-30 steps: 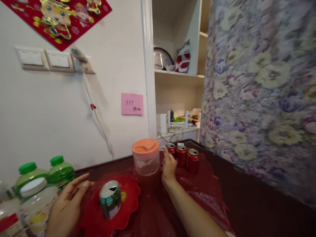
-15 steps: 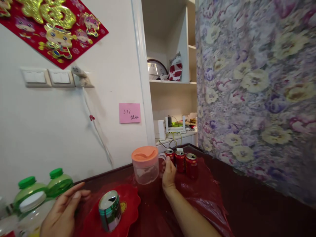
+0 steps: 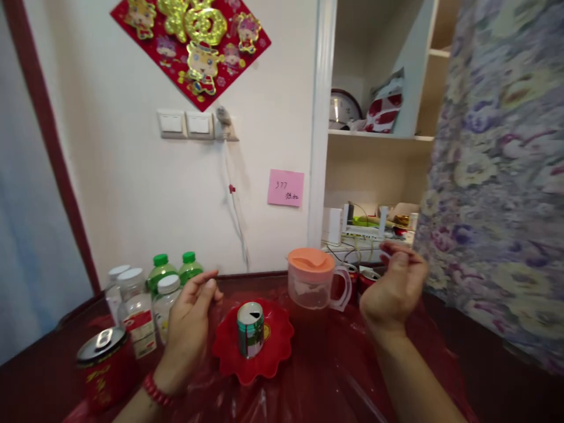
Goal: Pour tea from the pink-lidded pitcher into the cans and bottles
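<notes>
My right hand (image 3: 393, 291) is raised right of the clear plastic jug (image 3: 308, 294), apart from its handle. Its fingers are loosely bent and hold nothing. The jug stands upright with an orange lid (image 3: 311, 260). Between my hands, an opened green drink can (image 3: 251, 332) stands upright on a red scalloped plate (image 3: 277, 358). My left hand (image 3: 191, 320) hovers left of that plate, empty, fingers stretched out. Partly hidden behind the jug handle and my right hand are red cans (image 3: 366, 281).
Left of my left hand stand clear jars with white lids (image 3: 137, 308), green-capped bottles (image 3: 161, 273) and a large red can (image 3: 108, 367). Red plastic sheeting (image 3: 308, 382) covers the table. A wall, shelves holding a router (image 3: 363, 230), and a flowered curtain (image 3: 497, 176) border it.
My right hand has let go of the jug handle and moved right and up. The view has swung left, bringing the jars and large red can into sight. The jug and green can remain standing.
</notes>
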The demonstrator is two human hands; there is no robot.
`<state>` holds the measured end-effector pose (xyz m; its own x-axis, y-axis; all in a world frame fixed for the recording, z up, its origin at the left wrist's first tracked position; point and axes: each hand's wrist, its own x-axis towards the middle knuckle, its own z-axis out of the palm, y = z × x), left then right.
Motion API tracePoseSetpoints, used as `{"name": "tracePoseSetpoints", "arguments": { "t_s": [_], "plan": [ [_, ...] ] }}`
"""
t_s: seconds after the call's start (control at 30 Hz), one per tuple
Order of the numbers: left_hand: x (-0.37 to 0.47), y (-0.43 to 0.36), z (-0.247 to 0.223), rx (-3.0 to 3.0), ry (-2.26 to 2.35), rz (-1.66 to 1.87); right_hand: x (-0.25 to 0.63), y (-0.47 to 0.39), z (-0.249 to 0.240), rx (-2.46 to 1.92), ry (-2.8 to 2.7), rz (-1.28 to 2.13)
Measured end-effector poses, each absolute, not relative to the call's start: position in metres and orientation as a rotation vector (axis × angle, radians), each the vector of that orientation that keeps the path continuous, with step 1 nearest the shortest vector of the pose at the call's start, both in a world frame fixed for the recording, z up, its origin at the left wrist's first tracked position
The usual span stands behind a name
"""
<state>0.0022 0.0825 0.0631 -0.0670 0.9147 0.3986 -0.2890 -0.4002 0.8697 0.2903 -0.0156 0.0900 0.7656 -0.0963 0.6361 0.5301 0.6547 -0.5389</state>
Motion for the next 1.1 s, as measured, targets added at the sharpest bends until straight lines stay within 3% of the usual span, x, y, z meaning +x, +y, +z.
{"name": "tracePoseSetpoints", "arguments": {
  "t_s": [0.17, 0.47, 0.7, 1.1],
  "plan": [
    [-0.001, 0.071, 0.076, 1.23, 0.686, 1.689, 0.231, -0.046, 0.111, -0.575, -0.923, -0.263],
    [-0.009, 0.049, 0.109, 1.095, 0.549, 1.804, 0.198, -0.017, 0.065, -1.231, -1.435, 0.118],
    [-0.011, 0.045, 0.109, 1.079, 0.485, 1.804, 0.179, 0.008, 0.023, -1.64, -1.66, 0.091],
    [-0.007, 0.049, 0.099, 1.066, 0.554, 1.739, 0.168, 0.022, -0.009, -1.737, -1.703, 0.153]
  ]
}}
